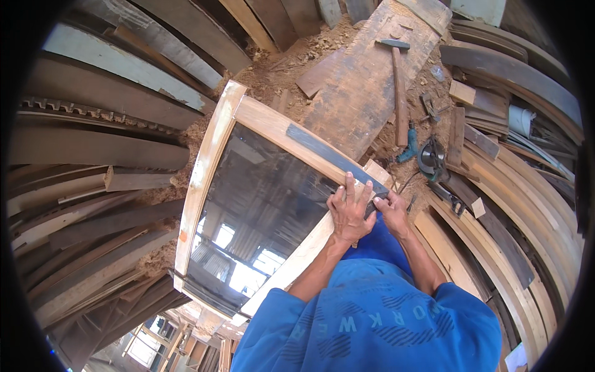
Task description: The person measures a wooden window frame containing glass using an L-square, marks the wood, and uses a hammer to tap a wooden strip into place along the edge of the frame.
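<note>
A wood-framed glass panel (207, 170) lies in front of me, its dark glass (266, 180) reflecting the roof and windows. Along the frame's upper right rail lies a carpenter's square (313, 144), a long flat grey blade with its near end under my hands. My left hand (351, 214) rests at the frame's near corner, fingers stretched out and pressing on the square. Right beside it, my right hand (395, 214) has its thumb and fingers closed round the square's end. Part of that end is hidden by the hands.
Beyond the panel, a worn plank (350, 93) carries a hammer (398, 87). To the right lie a teal power tool (409, 146) and a circular saw (431, 158) among sawdust. Stacked boards (105, 149) line the left; curved timbers (527, 242) line the right.
</note>
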Demonstrator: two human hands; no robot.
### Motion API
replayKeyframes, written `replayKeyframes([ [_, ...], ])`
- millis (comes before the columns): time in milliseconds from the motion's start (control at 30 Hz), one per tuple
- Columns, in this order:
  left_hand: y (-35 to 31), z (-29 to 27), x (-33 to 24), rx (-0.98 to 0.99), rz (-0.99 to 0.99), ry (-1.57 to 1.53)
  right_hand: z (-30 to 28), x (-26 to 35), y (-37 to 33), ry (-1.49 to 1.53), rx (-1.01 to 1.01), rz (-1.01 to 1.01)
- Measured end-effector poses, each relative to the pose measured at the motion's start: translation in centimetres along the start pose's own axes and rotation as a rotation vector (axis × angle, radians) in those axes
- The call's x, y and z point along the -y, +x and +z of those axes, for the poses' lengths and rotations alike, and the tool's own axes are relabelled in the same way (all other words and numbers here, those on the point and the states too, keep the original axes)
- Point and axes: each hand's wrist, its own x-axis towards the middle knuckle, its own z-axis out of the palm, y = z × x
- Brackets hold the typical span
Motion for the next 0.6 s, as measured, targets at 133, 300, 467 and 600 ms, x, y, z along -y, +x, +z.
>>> replayKeyframes([
  [133,0.0,0.1,-0.1,0.002,0.000,-0.011,-0.3,-0.3,-0.1,-0.006,-0.015,0.025],
  [300,-0.1,0.4,0.1,-0.006,0.007,0.024,0.2,0.4,-0.1,0.006,-0.009,0.043],
  [467,-0.1,0.3,0.0,0.003,0.000,0.010,0.0,0.0,0.0,0.053,0.006,0.024],
  [600,0.0,0.1,-0.1,0.012,-0.011,-0.020,-0.1,-0.3,0.2,0.021,-0.015,0.028],
])
